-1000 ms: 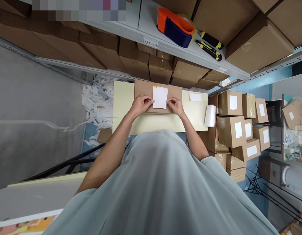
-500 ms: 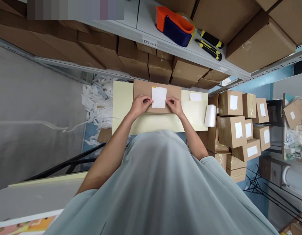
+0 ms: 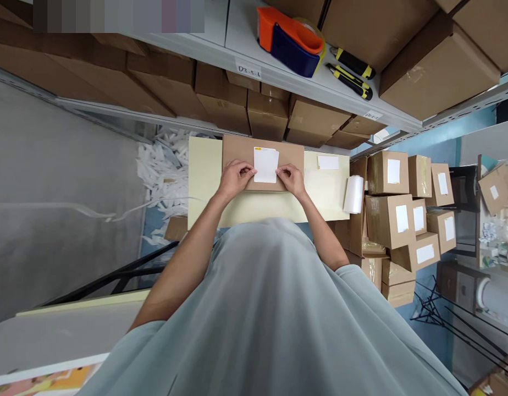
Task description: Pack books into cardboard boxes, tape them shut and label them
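A white label (image 3: pixel 265 165) with a small yellow mark at its top left lies over the top of a brown cardboard box (image 3: pixel 237 147). My left hand (image 3: pixel 236 177) pinches the label's lower left edge between thumb and fingers. Its lower right edge is pinched by my right hand (image 3: pixel 292 178). Whether the label's middle touches the cardboard, I cannot tell. Under the box is a pale yellow tabletop (image 3: pixel 262 208). A smaller white label (image 3: pixel 328 163) rests on it, right of the box.
A white roll (image 3: pixel 353 194) stands at the table's right end, beside stacked labelled boxes (image 3: pixel 396 220). On the shelf above sit an orange and blue tape dispenser (image 3: pixel 291 44) and two box cutters (image 3: pixel 351 80). Paper scraps (image 3: pixel 167 170) heap up left of the table.
Both hands keep their pinch on the label with hardly any movement. The label's lower edge looks slightly straighter, and the whole view has shifted a little.
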Available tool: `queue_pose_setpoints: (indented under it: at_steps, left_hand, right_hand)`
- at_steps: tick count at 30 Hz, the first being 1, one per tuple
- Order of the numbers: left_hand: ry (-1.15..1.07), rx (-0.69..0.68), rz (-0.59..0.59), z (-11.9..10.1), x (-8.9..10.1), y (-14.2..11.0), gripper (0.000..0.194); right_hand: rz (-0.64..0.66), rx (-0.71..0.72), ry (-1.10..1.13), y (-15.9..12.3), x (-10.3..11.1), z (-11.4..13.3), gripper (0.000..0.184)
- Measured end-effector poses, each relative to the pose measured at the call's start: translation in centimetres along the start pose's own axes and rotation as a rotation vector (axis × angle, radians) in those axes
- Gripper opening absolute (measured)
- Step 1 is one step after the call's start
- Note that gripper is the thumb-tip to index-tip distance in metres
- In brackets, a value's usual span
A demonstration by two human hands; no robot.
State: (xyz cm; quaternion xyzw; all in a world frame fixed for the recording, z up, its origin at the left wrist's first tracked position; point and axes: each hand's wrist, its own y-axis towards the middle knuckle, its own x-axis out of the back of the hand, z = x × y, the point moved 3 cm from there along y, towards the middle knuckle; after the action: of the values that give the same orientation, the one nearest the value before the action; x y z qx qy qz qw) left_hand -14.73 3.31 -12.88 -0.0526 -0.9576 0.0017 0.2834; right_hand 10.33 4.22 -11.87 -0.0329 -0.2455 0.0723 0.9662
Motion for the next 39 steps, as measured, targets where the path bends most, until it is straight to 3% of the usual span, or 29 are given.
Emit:
queue_pose_setpoints:
  at_steps: [22, 39]
  left_hand:
    - [0.132, 0.014, -0.081, -1.3, -0.9, -0.8, 0.017]
    - [0.246, 0.024, -0.089, -1.7, -1.4, -0.8, 0.017]
  right_hand:
    - [-0.032, -0.050, -0.182, 0.2, -0.3, 1.0, 0.023]
    - [-0.137, -0.081, -0.241, 0.1, -1.3, 0.6, 0.021]
